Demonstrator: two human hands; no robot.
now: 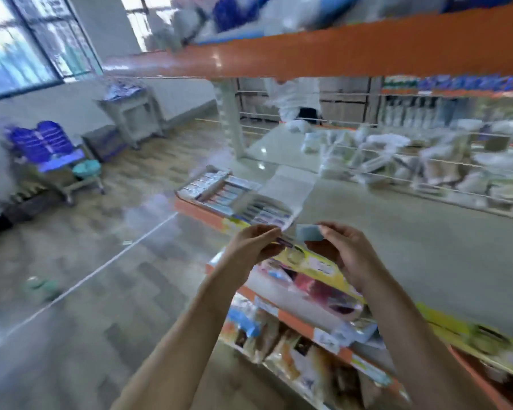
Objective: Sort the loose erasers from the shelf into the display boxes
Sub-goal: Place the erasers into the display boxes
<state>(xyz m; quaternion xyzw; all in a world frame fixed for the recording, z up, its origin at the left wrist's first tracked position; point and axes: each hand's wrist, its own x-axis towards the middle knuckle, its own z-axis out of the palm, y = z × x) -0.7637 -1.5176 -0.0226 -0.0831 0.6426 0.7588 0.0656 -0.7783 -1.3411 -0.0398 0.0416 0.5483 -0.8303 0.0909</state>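
Your right grip (342,253) pinches a pale blue rectangular eraser (310,232) above the grey shelf (397,232), your left grip (256,247) pinching a small dark item I cannot identify, both raised near the open display boxes (234,196), likely for sorting.

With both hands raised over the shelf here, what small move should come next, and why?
Probably carry the pale blue block eraser, pinched in the right hand, forward and left to the open display boxes at the shelf's corner. The boxes already hold rows of erasers, and the eraser is off the shelf. The left hand pinches something small; blur hides what.
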